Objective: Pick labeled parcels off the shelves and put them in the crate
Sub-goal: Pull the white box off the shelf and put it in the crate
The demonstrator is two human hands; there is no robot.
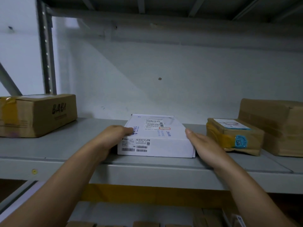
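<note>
**White parcel at the front of the shelf, a hand on each side**

The white parcel point(155, 136) lies flat on the grey shelf point(65, 145), its front face just back from the shelf's front edge. There's a fair gap between its rear edge and the wall point(164, 63).

To its left there's a wide stretch of bare shelf before the brown box point(37, 115). The right side is tighter. A small taped parcel point(234, 136) sits near, with a big brown box point(278, 125) right behind it, and the gap between is mostly filled by the right hand point(203, 145). There's plenty of height up to the upper shelf point(164, 7).

The left hand point(113, 136) comes in from the side with its grip clamped on the parcel's left edge, fingers curled over the top. The right hand's grip is apart: fingers straight, lying along the parcel's right side. Both forearms reach in over the shelf's front lip.

On the front face of the white parcel I can read "ZTE", with barcodes and a small QR code. The top says "WIFI6" and has a shipping label point(154, 125) too small to read. The brown box has "BABI" in black marker. The small taped parcel has a round blue sticker point(241, 141) and a label on top.
</note>
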